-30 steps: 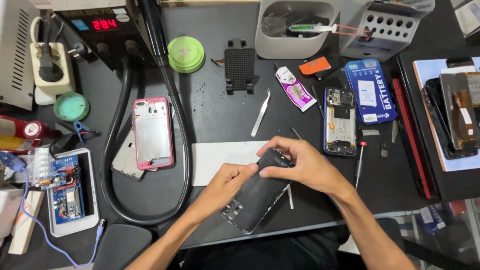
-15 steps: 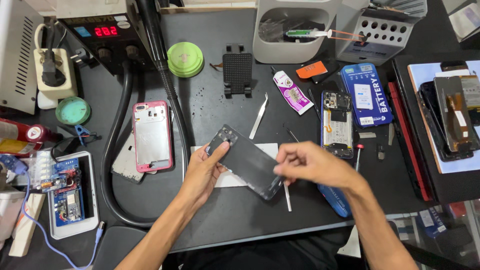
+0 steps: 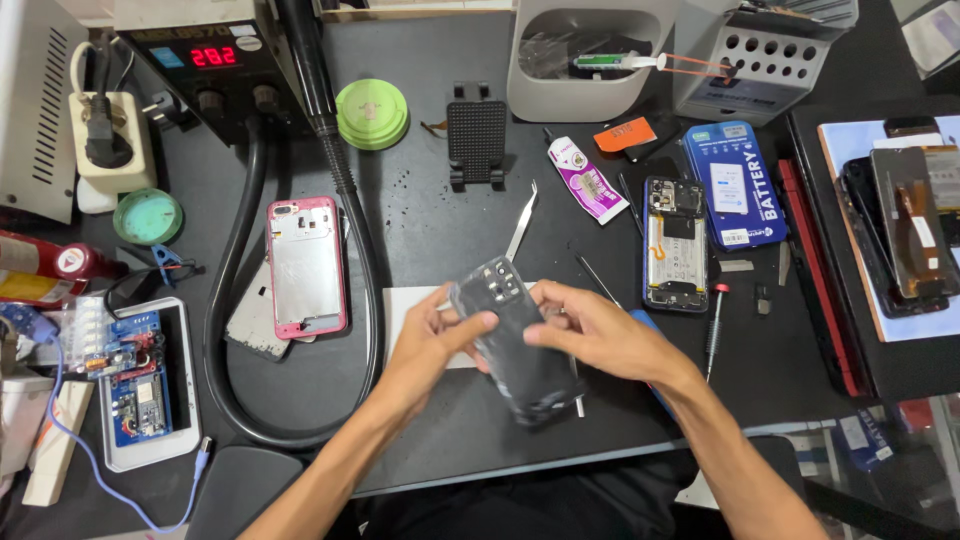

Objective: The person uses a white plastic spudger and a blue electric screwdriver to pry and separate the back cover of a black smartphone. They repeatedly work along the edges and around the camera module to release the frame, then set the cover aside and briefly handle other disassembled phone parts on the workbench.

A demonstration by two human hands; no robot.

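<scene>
Left hand (image 3: 432, 345): grips black phone (image 3: 515, 340) (left edge)
Right hand (image 3: 590, 330): grasps its right side
Phone: lower end blurred, near worktop (image 3: 430, 220) front edge

Your left hand (image 3: 425, 345) comes up from the lower left with its forearm angled toward the middle, thumb stretched to the right and fingers curled under. Your right hand (image 3: 590, 335) reaches in from the lower right, palm down, fingers bent, its fingertips close to your left thumb

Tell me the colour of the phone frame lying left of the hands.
Pink phone frame, clearest in the head view.
</scene>
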